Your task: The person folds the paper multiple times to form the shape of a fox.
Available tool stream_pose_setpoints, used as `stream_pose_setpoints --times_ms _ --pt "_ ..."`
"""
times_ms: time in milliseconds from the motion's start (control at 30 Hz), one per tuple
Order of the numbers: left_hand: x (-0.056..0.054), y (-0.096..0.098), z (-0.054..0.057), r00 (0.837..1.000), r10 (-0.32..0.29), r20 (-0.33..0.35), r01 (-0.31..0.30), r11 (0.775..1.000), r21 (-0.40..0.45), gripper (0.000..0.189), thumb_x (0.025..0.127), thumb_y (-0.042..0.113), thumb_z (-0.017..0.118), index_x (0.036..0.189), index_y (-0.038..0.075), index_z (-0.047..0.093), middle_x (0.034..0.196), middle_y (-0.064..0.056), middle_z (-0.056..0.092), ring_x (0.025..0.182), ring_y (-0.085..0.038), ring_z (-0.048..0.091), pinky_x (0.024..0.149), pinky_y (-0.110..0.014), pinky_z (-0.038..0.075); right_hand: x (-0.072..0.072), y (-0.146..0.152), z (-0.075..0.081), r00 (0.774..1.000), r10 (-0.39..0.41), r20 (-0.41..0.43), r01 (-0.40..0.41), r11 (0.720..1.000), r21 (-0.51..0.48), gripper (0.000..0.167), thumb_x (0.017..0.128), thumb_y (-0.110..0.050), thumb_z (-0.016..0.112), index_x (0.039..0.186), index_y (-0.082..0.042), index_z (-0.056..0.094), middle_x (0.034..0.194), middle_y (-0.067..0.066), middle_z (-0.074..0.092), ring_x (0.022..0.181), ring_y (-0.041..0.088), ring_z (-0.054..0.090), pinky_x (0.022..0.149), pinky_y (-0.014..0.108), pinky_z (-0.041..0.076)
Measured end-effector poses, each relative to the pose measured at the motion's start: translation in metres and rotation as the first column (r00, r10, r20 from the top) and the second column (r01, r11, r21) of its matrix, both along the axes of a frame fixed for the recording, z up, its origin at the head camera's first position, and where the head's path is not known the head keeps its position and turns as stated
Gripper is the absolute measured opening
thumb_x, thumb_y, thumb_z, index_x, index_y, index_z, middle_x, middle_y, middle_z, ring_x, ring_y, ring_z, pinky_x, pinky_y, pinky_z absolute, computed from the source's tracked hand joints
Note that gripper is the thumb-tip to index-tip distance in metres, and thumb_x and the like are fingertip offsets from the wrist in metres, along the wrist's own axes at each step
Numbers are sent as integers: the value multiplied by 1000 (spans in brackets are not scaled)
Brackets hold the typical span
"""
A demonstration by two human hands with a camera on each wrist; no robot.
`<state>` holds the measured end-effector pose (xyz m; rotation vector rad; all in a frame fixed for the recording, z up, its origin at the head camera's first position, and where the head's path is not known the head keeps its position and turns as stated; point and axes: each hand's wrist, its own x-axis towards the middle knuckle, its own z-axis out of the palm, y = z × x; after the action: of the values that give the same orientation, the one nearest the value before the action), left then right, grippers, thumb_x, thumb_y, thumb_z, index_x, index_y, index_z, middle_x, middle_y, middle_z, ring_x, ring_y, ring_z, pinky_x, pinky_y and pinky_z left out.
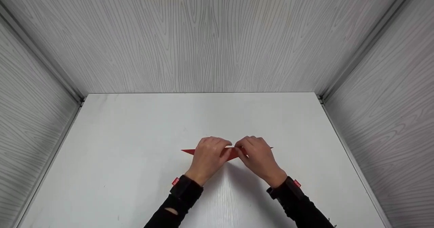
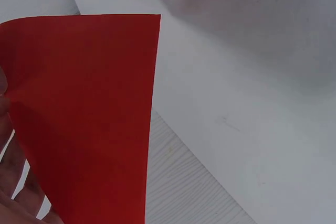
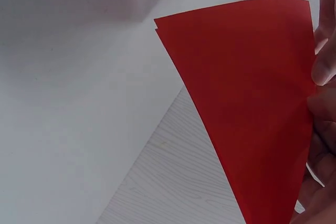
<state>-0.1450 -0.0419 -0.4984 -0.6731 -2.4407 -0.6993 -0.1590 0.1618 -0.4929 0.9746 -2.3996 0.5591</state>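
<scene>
A red sheet of paper [image 1: 232, 154] is held up off the table between the two hands, its pointed ends sticking out to either side. My left hand [image 1: 208, 156] pinches it left of its middle between thumb and fingers. Close beside it, my right hand [image 1: 259, 156] pinches the same paper, the fingertips of both hands nearly meeting. In the left wrist view the paper [image 2: 89, 103] hides part of the fingers. Two layers show at a corner of the folded paper [image 3: 241, 87] in the right wrist view, with curled fingers [image 3: 324, 69] at its right edge.
A white tabletop [image 1: 135, 129] lies under the hands. Grey wood-grained panels stand at the back [image 1: 203, 44], on the left [image 1: 30, 85] and on the right [image 1: 383, 102]. Shadows of the arms fall on the table's front part.
</scene>
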Motion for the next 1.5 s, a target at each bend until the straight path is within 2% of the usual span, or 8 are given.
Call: stream_pose_setpoints --times_ms 200,533,767,1200,1500 --pt "0 7 0 1000 -8 -21 9 1000 8 1 91 14 78 91 14 77 83 2 75 83 -17 71 85 -40 57 1 -1 -2 1000 -3 -20 2 1000 -8 18 87 -6 82 96 -15 69 84 -5 67 75 14 62 73 38 53" --pt "-2 7 1 999 -21 -28 21 999 -30 5 89 9 78 88 12 73 80 0 74 78 -17 70 82 -39 58 1 1 -4 1000 21 -15 -22 999 -26 19 87 -4 81 96 -15 67 84 -5 66 74 14 61 73 38 53" --pt "-3 -4 -1 1000 2 -26 -3 999 -44 4 89 10 77 89 10 73 81 -1 74 80 -18 71 82 -39 59 -1 8 -5 999 7 -32 -8 1000 -29 20 86 -3 82 96 -13 68 84 -2 68 76 15 63 73 39 54" --pt "1 -27 -7 999 45 -5 -45 999 -31 4 88 8 77 89 8 74 80 -3 74 77 -18 70 77 -40 59 0 12 -5 1000 -19 -6 19 1000 -1 18 87 -6 81 97 -14 68 85 -3 68 77 15 64 72 38 54" --pt "1 -39 -8 997 71 -7 -71 996 -49 5 87 8 79 88 9 74 80 -2 74 78 -18 69 77 -41 59 -1 16 -5 1000 -18 23 18 1000 -4 16 89 -6 79 96 -13 66 85 -3 66 78 15 62 74 38 52"
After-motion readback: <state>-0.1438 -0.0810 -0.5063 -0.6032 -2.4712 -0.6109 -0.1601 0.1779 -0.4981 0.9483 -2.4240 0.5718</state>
